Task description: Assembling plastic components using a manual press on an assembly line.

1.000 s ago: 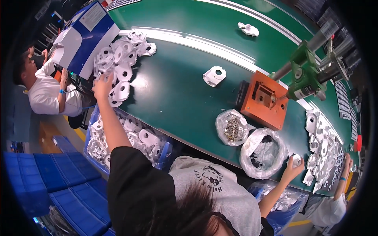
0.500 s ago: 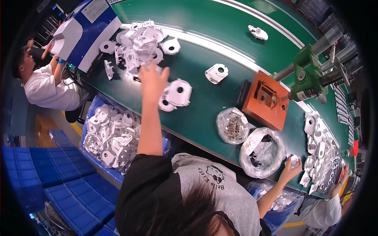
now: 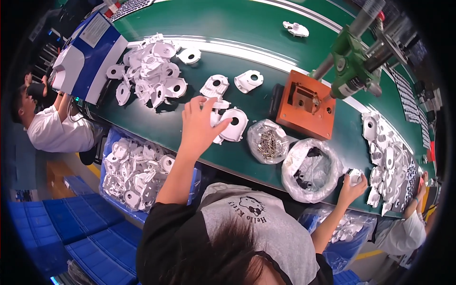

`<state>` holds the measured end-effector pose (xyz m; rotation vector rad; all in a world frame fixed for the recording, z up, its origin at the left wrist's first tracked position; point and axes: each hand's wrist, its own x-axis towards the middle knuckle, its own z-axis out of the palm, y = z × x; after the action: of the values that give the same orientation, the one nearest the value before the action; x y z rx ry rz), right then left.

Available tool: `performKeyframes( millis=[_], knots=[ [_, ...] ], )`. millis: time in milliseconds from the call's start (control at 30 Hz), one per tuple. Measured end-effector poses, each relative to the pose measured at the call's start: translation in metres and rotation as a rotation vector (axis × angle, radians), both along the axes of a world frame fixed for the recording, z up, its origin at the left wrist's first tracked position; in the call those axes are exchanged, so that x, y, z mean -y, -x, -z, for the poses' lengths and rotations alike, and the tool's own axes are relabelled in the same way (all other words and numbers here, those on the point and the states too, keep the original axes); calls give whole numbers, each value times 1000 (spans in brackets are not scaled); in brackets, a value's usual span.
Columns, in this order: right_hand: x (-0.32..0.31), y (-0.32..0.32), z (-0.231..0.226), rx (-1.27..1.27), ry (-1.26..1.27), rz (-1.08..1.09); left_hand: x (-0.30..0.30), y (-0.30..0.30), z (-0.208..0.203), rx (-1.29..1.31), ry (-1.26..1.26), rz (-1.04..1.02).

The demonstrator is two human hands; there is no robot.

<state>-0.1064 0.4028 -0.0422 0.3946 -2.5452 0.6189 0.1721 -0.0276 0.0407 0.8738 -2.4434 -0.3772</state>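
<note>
My left hand (image 3: 202, 124) is over the green table with its fingers spread. It touches or hovers at a small cluster of white plastic housings (image 3: 236, 129); its palm side and part of the cluster are hidden. Another white housing with a round hole (image 3: 214, 86) lies just beyond my fingertips, and one more (image 3: 249, 81) is to its right. At the right, near the front table edge, my right hand (image 3: 352, 190) is closed around a small white plastic part (image 3: 354, 176). A heap of white housings (image 3: 151, 61) lies at the back left.
An orange fixture (image 3: 306, 107) sits under a green press (image 3: 349, 61). Bags of metal pins (image 3: 268, 142) and dark parts (image 3: 286, 176) stand near the front edge. White parts line the right (image 3: 380, 156). A blue bin of housings (image 3: 108, 183) is below left. Co-workers sit at both sides.
My left hand has moved right and nearer from the heap, and the housings beside it have shifted right and spread apart. My right hand still holds the small white part. The view has shifted slightly.
</note>
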Motion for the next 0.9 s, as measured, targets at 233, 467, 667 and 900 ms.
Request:
performKeyframes(
  millis=[233,467,667,900],
  knots=[
    [-5,-6,1,95,417,-16,-3,21,24,283,179,52],
    [26,-33,-28,208,1118,-415,-6,36,13,73,168,155],
    [94,-98,-70,363,1225,-761,-75,59,-20,-386,-591,185],
    [149,-118,-74,103,729,-853,-162,90,-4,-332,-1228,657]
  ],
)
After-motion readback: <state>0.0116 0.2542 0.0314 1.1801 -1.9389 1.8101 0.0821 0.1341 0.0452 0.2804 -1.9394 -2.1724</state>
